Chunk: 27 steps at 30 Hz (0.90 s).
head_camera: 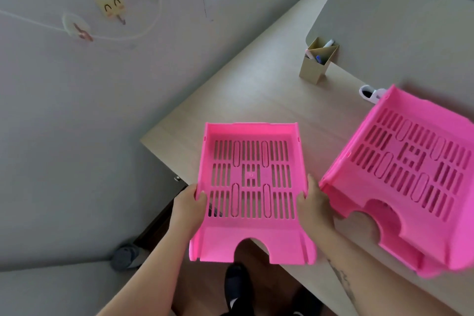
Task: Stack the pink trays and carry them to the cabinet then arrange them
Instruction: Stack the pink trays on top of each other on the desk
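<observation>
A pink slotted tray (pixel 252 241) sits at the near left corner of the wooden desk (pixel 256 90), its notched front edge overhanging toward me. My left hand (pixel 188 206) grips its left wall and my right hand (pixel 314 202) grips its right wall. To the right, a stack of pink trays (pixel 410 179) rests at an angle on the desk, its near left corner close to my right hand. How many trays make up the stack is hard to tell.
A cardboard pen holder (pixel 316 64) with markers stands at the back of the desk against a beige divider panel (pixel 384 20). A small white object (pixel 369 93) lies behind the stack. The grey wall (pixel 77 110) is on the left, dark shoes (pixel 236 282) on the floor below.
</observation>
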Each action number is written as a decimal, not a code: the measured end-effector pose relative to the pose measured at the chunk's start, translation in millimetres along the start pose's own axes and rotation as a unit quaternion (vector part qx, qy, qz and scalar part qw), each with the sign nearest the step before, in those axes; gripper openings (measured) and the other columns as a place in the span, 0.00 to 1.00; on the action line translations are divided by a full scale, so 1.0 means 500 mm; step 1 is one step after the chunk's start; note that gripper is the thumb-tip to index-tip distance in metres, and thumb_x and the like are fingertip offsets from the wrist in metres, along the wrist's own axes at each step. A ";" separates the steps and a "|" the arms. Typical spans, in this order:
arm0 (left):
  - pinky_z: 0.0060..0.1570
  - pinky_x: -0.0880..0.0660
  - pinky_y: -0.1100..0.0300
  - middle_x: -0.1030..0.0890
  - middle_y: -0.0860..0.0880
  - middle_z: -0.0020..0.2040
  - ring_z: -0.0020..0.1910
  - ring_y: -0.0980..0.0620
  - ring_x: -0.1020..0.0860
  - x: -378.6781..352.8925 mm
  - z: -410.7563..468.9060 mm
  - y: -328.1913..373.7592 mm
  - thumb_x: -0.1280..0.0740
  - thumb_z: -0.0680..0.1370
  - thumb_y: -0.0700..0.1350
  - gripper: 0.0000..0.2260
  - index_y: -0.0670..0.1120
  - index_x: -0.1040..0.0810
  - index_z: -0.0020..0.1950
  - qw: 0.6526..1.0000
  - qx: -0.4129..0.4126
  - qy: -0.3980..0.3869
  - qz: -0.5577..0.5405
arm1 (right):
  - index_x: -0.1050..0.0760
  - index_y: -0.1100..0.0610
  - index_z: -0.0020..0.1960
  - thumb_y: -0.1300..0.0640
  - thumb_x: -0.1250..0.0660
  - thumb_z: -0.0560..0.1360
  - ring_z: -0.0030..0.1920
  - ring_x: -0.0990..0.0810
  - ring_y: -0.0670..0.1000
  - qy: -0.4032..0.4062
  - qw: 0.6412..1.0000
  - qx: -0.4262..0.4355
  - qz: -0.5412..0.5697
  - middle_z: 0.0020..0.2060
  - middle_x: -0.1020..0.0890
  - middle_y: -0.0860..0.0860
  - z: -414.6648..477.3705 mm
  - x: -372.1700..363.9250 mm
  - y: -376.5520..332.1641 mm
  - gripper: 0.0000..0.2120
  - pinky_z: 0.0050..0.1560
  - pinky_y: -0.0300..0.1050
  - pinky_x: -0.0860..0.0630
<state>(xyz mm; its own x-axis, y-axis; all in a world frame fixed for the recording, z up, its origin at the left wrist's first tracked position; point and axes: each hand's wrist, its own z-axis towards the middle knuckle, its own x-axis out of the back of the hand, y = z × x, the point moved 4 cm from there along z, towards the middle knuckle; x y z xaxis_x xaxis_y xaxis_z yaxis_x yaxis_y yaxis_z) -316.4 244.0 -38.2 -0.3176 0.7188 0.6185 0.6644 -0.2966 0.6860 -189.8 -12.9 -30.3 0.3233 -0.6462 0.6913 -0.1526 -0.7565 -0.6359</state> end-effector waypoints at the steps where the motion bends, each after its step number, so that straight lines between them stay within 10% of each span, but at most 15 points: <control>1: 0.33 0.27 0.59 0.19 0.39 0.40 0.32 0.48 0.24 0.018 0.009 0.001 0.41 0.79 0.41 0.09 0.40 0.22 0.45 1.000 -0.006 0.003 0.006 | 0.38 0.56 0.75 0.64 0.46 0.81 0.29 0.21 0.54 -0.005 1.000 0.003 0.004 0.42 0.18 0.57 0.003 -0.006 -0.008 0.23 0.27 0.49 0.20; 10: 0.33 0.21 0.61 0.19 0.46 0.35 0.33 0.52 0.18 0.165 0.103 0.252 0.42 0.80 0.43 0.12 0.49 0.23 0.40 0.990 -0.139 0.019 0.016 | 0.27 0.63 0.62 0.65 0.45 0.78 0.26 0.31 0.46 0.126 0.984 0.071 0.103 0.34 0.25 0.52 0.061 0.119 -0.185 0.16 0.21 0.34 0.39; 12: 0.42 0.18 0.48 0.17 0.40 0.39 0.40 0.42 0.17 0.154 0.112 0.329 0.42 0.80 0.43 0.12 0.44 0.20 0.45 0.985 -0.174 -0.015 0.017 | 0.27 0.62 0.63 0.65 0.45 0.77 0.27 0.31 0.46 0.148 0.980 0.068 0.116 0.34 0.26 0.51 0.065 0.177 -0.186 0.16 0.22 0.35 0.38; 27: 0.30 0.36 0.58 0.26 0.48 0.34 0.32 0.49 0.28 -0.348 -0.014 0.707 0.45 0.81 0.43 0.13 0.44 0.30 0.37 0.896 -0.372 -0.154 0.187 | 0.26 0.60 0.57 0.66 0.46 0.79 0.27 0.24 0.45 0.317 0.935 -0.083 0.134 0.37 0.22 0.49 -0.003 0.556 0.212 0.12 0.18 0.29 0.33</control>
<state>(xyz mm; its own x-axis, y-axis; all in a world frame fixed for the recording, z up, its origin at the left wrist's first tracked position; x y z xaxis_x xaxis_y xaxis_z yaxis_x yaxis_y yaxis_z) -31.1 9.8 99.2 0.1118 0.5864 0.8022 0.0140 -0.8081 0.5888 -117.6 -272.9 94.9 -0.3580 -0.7048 0.6125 -0.3091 -0.5295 -0.7900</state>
